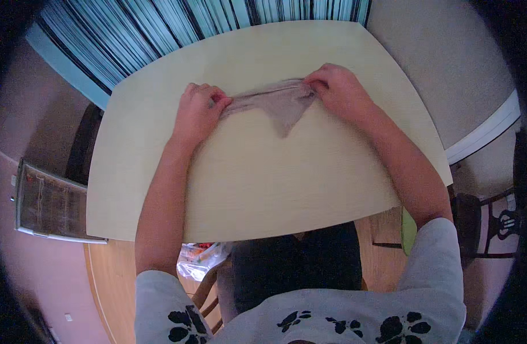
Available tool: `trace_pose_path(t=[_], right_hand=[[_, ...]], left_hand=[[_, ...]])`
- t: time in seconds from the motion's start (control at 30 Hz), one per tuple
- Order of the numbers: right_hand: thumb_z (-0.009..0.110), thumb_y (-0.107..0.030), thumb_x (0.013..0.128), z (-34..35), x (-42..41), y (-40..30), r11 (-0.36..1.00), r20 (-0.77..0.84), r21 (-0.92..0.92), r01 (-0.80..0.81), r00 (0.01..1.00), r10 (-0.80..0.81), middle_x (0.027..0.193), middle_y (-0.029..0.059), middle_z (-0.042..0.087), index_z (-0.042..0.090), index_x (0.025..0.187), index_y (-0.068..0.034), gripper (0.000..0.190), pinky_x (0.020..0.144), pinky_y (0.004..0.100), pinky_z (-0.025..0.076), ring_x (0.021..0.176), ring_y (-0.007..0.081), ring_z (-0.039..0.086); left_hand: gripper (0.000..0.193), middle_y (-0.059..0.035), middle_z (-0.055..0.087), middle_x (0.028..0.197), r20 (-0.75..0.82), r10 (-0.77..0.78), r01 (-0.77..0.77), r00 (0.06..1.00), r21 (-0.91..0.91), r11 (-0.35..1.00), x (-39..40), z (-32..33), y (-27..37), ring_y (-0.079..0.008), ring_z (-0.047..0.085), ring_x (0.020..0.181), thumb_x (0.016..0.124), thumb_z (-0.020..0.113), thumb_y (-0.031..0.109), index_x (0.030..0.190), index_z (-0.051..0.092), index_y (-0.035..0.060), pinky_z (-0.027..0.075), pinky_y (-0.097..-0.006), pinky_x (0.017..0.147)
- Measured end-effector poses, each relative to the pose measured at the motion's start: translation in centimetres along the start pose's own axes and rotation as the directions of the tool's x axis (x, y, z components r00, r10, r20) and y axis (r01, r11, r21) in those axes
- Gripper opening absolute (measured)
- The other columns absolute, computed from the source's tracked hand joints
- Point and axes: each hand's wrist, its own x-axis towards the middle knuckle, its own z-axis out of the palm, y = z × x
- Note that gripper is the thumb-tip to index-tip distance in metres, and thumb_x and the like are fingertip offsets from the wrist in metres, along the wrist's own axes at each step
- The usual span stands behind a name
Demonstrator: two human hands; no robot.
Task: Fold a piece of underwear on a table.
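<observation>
A thin, greyish-pink piece of fabric [285, 103] is stretched between my two hands above the far half of a pale wooden table [289, 185]. My left hand [201, 107] pinches its left end between thumb and fingers. The upper right corner is gripped by my right hand [338, 88], a little farther from me than the left. Between them the top edge is gathered in folds, and a pointed part hangs towards me. Whether that point touches the tabletop, I cannot tell.
A striped blue curtain [212, 19] borders the table's far edge. To the left stands a glass-sided box or cabinet [52, 202]. A plastic bag [203, 258] with colourful contents lies below the near edge. At the lower right is a dark chair [468, 223].
</observation>
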Motion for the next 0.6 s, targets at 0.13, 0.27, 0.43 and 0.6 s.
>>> trace_pose_path(t=[0.13, 0.27, 0.43, 0.6], right_hand=[[0.066, -0.009, 0.093, 1.2, -0.9, -2.3, 0.974, 0.094, -0.189, 0.123, 0.990, -0.107, 0.109, 0.0159, 0.069, 0.075, 0.111, -0.004, 0.021, 0.093, 0.0445, 0.053, 0.104, 0.0366, 0.065], [0.065, -0.010, 0.091, 1.3, -2.4, -5.6, 0.942, 0.101, 0.203, 0.269, 0.951, -0.293, 0.106, 0.0182, 0.070, 0.076, 0.106, -0.003, 0.019, 0.094, 0.0481, 0.052, 0.104, 0.0393, 0.065], [0.064, -0.010, 0.090, 0.6, -0.5, -0.3, 0.998, 0.027, 0.027, 0.065, 0.997, -0.065, 0.106, 0.0193, 0.070, 0.076, 0.105, -0.004, 0.021, 0.097, 0.0504, 0.051, 0.106, 0.0406, 0.064], [0.067, -0.009, 0.092, 1.3, -1.8, -3.3, 0.959, 0.077, 0.157, 0.235, 0.966, -0.249, 0.104, 0.0159, 0.068, 0.076, 0.106, -0.002, 0.018, 0.093, 0.0443, 0.052, 0.103, 0.0352, 0.065]], left_hand=[[0.009, -0.0103, 0.068, 0.098, 0.018, 0.152, -0.152, 0.988, -0.014, 0.988, -0.7, 0.6, 1.8, -0.0316, 0.058, 0.102, 0.091, 0.073, 0.014, 0.095, 0.071, 0.0057, 0.048, -0.0425, 0.096], [0.009, -0.0107, 0.070, 0.097, 0.049, 0.304, -0.284, 0.951, -0.244, 0.927, -1.1, 1.4, 2.9, -0.0322, 0.059, 0.102, 0.091, 0.073, 0.015, 0.093, 0.073, 0.0063, 0.049, -0.0433, 0.094], [0.010, -0.0103, 0.068, 0.098, 0.014, 0.064, -0.064, 0.998, -0.017, 0.998, -0.2, 0.2, 0.5, -0.0319, 0.059, 0.102, 0.091, 0.072, 0.014, 0.096, 0.071, 0.0058, 0.049, -0.0425, 0.094], [0.010, -0.0110, 0.070, 0.097, 0.080, 0.231, -0.214, 0.970, -0.174, 0.961, -1.1, 1.2, 2.8, -0.0315, 0.059, 0.102, 0.091, 0.073, 0.015, 0.095, 0.074, 0.0061, 0.049, -0.0426, 0.094]])
